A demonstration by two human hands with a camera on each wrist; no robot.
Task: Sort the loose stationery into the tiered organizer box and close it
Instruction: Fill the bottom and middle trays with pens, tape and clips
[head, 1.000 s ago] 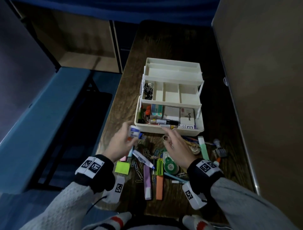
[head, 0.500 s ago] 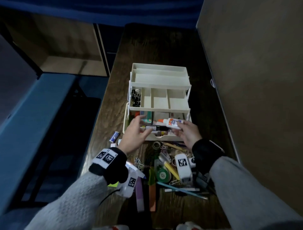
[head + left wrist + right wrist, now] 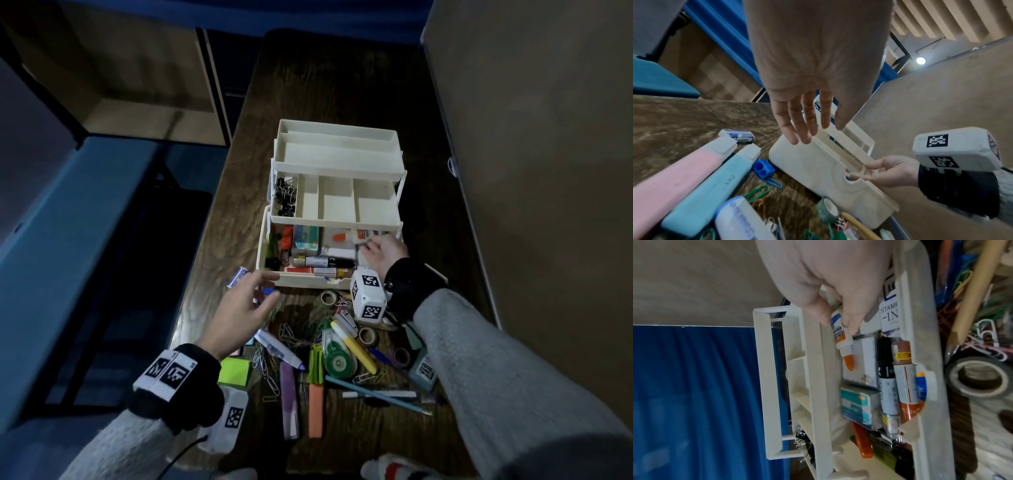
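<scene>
The cream tiered organizer box stands open on the wooden table, its trays stepped back. My right hand reaches into the right end of the bottom tier and pinches a white glue bottle with an orange cap. The right wrist view shows that hand holding the glue bottle over boxes and markers inside the box. My left hand hovers with straight fingers and nothing in it, off the box's front left corner. It is above a blue sharpener and beside an eraser.
Black binder clips fill the middle tray's left compartment. Loose items crowd the table in front: paper clips, green correction tape, yellow highlighter, purple marker, sticky notes, tape roll. A panel wall runs along the right.
The glue bottle moved from above the box's front down into the bottom tier's right end with my right hand. My left hand let go and drew back toward the table's left.
</scene>
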